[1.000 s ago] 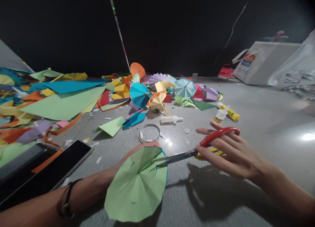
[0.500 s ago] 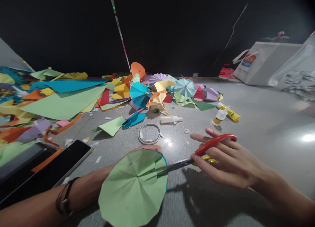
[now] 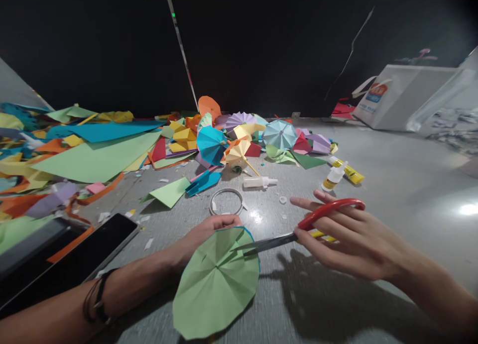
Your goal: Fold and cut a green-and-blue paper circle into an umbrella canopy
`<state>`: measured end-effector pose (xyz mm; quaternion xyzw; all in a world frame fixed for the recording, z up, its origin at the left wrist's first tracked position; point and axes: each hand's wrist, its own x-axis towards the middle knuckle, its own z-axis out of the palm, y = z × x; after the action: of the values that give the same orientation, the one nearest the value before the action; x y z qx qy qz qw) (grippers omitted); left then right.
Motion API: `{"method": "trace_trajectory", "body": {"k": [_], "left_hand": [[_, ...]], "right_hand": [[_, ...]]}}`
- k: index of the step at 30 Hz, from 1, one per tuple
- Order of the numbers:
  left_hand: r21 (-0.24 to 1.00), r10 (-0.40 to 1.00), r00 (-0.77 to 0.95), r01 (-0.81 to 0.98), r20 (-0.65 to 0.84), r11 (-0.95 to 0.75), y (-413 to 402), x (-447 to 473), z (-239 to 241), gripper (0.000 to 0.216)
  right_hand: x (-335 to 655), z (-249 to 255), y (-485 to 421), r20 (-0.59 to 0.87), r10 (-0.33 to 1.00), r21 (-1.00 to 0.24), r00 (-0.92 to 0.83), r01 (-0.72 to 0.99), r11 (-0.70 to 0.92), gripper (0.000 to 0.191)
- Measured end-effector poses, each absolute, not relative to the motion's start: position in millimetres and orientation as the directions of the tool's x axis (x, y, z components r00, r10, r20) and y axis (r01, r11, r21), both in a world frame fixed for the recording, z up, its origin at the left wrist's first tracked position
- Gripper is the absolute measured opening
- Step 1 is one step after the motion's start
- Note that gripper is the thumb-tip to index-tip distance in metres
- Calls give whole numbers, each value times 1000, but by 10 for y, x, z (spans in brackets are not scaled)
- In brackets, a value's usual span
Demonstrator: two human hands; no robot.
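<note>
My left hand (image 3: 218,229) grips the far edge of a pleated green paper disc (image 3: 209,294), whose rim shows blue on the right; its fingers are partly behind the paper. In my right hand (image 3: 347,244) is a pair of red-handled scissors (image 3: 271,242), with fingers through the loops. The blades reach over the disc's upper right part, at a small raised fold of green paper; whether they are cutting cannot be made out. Just beyond the left hand lies a roll of narrow tape (image 3: 226,190).
Paper umbrellas (image 3: 280,134) and coloured paper sheets (image 3: 97,157) pile up along the back and left. A glue bottle (image 3: 332,178), a yellow tube (image 3: 351,172) and a clear bottle (image 3: 256,182) lie ahead. Two phones (image 3: 108,239) sit left; a white bag (image 3: 403,95) stands back right.
The green disc has shifted slightly right and tilted, exposing more of my left hand. The scissors have moved a little up and right, their blades still over the disc.
</note>
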<state>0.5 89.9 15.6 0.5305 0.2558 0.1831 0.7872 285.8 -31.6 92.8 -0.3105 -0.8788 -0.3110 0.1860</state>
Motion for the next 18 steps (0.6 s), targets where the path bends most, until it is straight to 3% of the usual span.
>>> {"method": "trace_trajectory", "body": {"k": [5, 18], "left_hand": [[863, 473, 824, 37, -311, 503, 980, 36, 107, 15], [818, 409, 872, -19, -268, 575, 1005, 29, -38, 19]], "right_hand": [[2899, 862, -312, 502, 449, 418, -739, 662, 622, 26], [2990, 855, -315, 472, 449, 432, -758, 643, 632, 27]]}}
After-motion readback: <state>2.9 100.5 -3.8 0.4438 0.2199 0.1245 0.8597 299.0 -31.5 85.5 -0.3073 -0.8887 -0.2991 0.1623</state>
